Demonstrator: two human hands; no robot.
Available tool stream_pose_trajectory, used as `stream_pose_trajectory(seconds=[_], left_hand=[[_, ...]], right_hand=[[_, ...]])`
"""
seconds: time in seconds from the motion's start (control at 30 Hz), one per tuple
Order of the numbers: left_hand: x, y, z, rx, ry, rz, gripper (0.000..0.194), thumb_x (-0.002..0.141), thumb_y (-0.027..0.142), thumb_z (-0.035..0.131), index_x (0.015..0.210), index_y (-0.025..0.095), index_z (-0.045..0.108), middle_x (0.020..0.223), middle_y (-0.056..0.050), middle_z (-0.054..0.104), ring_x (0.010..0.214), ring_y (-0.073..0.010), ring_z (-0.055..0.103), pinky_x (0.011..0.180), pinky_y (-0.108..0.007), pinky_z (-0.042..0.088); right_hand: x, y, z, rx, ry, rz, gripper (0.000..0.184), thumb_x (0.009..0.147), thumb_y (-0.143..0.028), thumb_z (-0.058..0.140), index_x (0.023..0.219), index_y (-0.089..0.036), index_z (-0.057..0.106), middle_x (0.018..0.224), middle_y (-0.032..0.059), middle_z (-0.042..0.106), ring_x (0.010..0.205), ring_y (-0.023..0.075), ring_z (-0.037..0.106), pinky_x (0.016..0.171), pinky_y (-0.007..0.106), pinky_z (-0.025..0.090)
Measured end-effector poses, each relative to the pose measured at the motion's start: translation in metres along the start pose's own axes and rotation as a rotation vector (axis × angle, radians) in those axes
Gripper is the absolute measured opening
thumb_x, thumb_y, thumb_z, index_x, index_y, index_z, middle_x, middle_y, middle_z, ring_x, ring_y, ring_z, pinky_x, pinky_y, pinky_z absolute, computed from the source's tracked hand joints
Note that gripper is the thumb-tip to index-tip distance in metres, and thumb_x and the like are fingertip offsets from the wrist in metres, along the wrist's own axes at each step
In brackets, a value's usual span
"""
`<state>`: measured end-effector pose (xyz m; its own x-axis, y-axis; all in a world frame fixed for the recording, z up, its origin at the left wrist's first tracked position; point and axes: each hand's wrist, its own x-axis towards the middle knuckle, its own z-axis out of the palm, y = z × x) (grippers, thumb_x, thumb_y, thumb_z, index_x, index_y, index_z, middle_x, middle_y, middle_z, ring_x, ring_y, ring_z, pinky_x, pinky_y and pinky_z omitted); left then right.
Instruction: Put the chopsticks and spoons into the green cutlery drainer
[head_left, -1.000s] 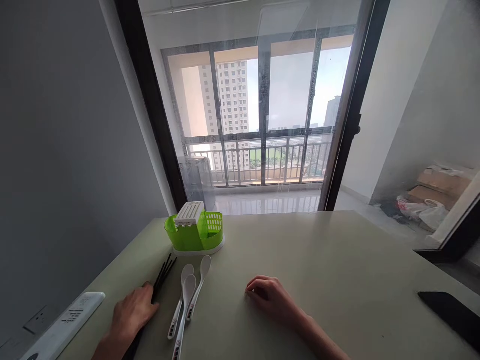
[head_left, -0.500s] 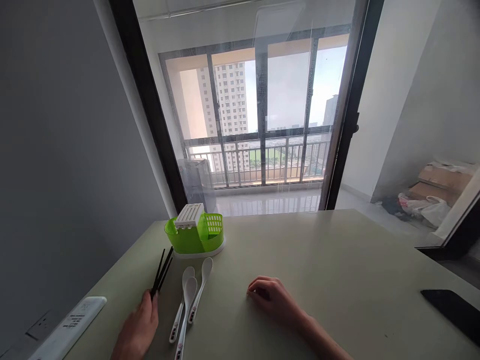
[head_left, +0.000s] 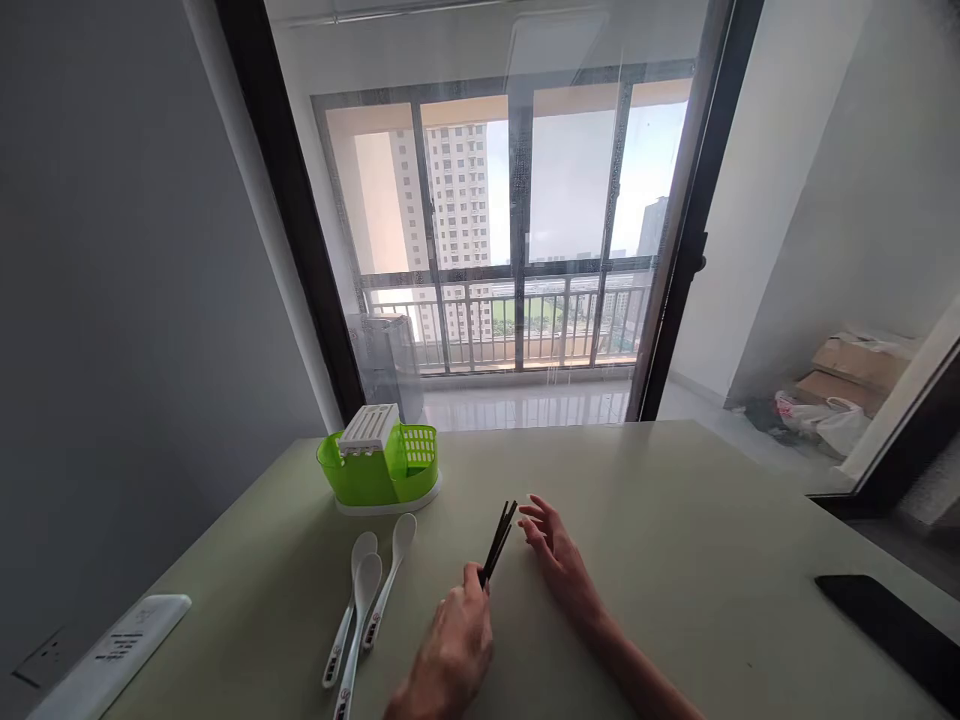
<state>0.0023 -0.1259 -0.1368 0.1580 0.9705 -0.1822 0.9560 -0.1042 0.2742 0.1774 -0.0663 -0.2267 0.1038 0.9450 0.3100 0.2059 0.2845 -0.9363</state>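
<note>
My left hand [head_left: 454, 645] is closed on the near ends of a bundle of black chopsticks [head_left: 499, 540], holding them tilted up over the middle of the pale green table [head_left: 675, 520]. My right hand [head_left: 555, 555] is lifted just right of the chopstick tips, fingers spread and holding nothing. Three white spoons [head_left: 367, 600] lie side by side on the table to the left. Behind them stands a green cutlery holder [head_left: 379, 470] with a white slotted insert.
A white remote-like device [head_left: 112, 650] lies at the table's left edge beside a wall socket [head_left: 37, 658]. A black phone [head_left: 885, 625] rests at the right edge. Beyond the table is a glass door to a balcony; boxes and bags sit on the floor at right.
My left hand picked the chopsticks up from the left of the spoons and carried them right to the table's middle. My right hand rose off the table and uncurled its fingers.
</note>
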Motion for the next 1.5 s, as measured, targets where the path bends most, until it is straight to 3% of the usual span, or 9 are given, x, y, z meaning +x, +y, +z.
stream_pose_trajectory(seconds=[0.23, 0.47, 0.67, 0.87, 0.97, 1.13, 1.27, 1.43, 1.5], left_hand=[[0.005, 0.021, 0.02, 0.202, 0.041, 0.042, 0.052, 0.098, 0.01, 0.04, 0.148, 0.014, 0.053, 0.13, -0.017, 0.071, 0.106, -0.0235, 0.075, 0.086, -0.024, 0.054], [0.013, 0.028, 0.031, 0.311, 0.047, 0.031, 0.062, 0.085, -0.003, 0.057, 0.143, 0.019, 0.058, 0.125, -0.015, 0.073, 0.097, -0.0248, 0.077, 0.075, -0.024, 0.056], [0.016, 0.025, 0.044, 0.388, 0.181, 0.082, 0.056, 0.092, 0.0, 0.047, 0.143, 0.019, 0.061, 0.114, -0.015, 0.076, 0.095, -0.0234, 0.077, 0.072, -0.025, 0.058], [0.015, 0.026, 0.041, 0.341, 0.167, 0.102, 0.056, 0.091, 0.0, 0.048, 0.142, 0.018, 0.06, 0.117, -0.013, 0.075, 0.101, -0.0241, 0.075, 0.075, -0.027, 0.058], [0.01, 0.028, 0.035, 0.303, 0.143, 0.075, 0.05, 0.094, 0.007, 0.052, 0.142, 0.019, 0.06, 0.122, -0.014, 0.073, 0.107, -0.0259, 0.073, 0.079, -0.03, 0.059], [-0.001, 0.025, 0.02, 0.204, 0.082, 0.069, 0.047, 0.096, 0.036, 0.062, 0.14, 0.017, 0.059, 0.125, -0.013, 0.07, 0.115, -0.0301, 0.069, 0.089, -0.038, 0.058], [-0.001, -0.004, 0.014, 0.102, 0.223, 0.112, 0.042, 0.101, 0.044, 0.052, 0.133, 0.019, 0.062, 0.122, -0.011, 0.069, 0.114, -0.0269, 0.068, 0.093, -0.038, 0.055], [0.0, -0.08, 0.011, 0.121, 0.669, 0.087, 0.035, 0.099, 0.041, 0.051, 0.121, 0.018, 0.065, 0.113, -0.013, 0.067, 0.106, -0.0293, 0.064, 0.097, -0.045, 0.051], [-0.003, -0.109, 0.009, 0.16, 0.778, 0.041, 0.037, 0.097, 0.041, 0.052, 0.121, 0.016, 0.064, 0.111, -0.014, 0.064, 0.103, -0.03, 0.063, 0.095, -0.045, 0.051]], right_hand=[[-0.003, 0.009, 0.008, -0.13, 0.047, -0.03, 0.054, 0.096, -0.03, 0.05, 0.148, -0.018, 0.046, 0.131, 0.0122, 0.071, 0.114, 0.0232, 0.072, 0.102, 0.041, 0.056], [-0.005, 0.013, 0.009, -0.285, 0.032, -0.079, 0.052, 0.091, -0.017, 0.047, 0.14, -0.013, 0.06, 0.148, 0.0153, 0.06, 0.137, 0.0265, 0.058, 0.119, 0.042, 0.043], [-0.007, 0.012, 0.01, -0.366, -0.009, -0.109, 0.062, 0.085, -0.008, 0.044, 0.146, -0.013, 0.058, 0.147, 0.0134, 0.062, 0.138, 0.0254, 0.057, 0.119, 0.041, 0.044], [-0.007, 0.01, 0.009, -0.392, -0.017, -0.114, 0.066, 0.083, -0.004, 0.043, 0.148, -0.014, 0.055, 0.149, 0.0124, 0.061, 0.14, 0.0234, 0.056, 0.119, 0.041, 0.044], [-0.007, 0.01, 0.009, -0.393, -0.011, -0.102, 0.064, 0.085, -0.005, 0.042, 0.148, -0.011, 0.054, 0.149, 0.0143, 0.06, 0.14, 0.0239, 0.055, 0.12, 0.042, 0.044], [-0.007, 0.01, 0.007, -0.386, -0.006, -0.097, 0.061, 0.087, -0.008, 0.042, 0.147, -0.009, 0.054, 0.146, 0.0152, 0.063, 0.137, 0.025, 0.058, 0.117, 0.043, 0.046], [-0.007, 0.009, 0.006, -0.368, 0.005, -0.108, 0.062, 0.087, -0.008, 0.042, 0.147, -0.015, 0.056, 0.145, 0.012, 0.064, 0.135, 0.0233, 0.06, 0.116, 0.042, 0.048], [-0.007, 0.009, 0.007, -0.339, 0.022, -0.111, 0.061, 0.086, -0.008, 0.042, 0.144, -0.018, 0.058, 0.145, 0.0101, 0.064, 0.135, 0.0231, 0.06, 0.116, 0.042, 0.048], [-0.007, 0.01, 0.007, -0.33, 0.033, -0.102, 0.06, 0.087, -0.009, 0.042, 0.144, -0.018, 0.058, 0.143, 0.0109, 0.065, 0.134, 0.0239, 0.061, 0.115, 0.042, 0.049]])
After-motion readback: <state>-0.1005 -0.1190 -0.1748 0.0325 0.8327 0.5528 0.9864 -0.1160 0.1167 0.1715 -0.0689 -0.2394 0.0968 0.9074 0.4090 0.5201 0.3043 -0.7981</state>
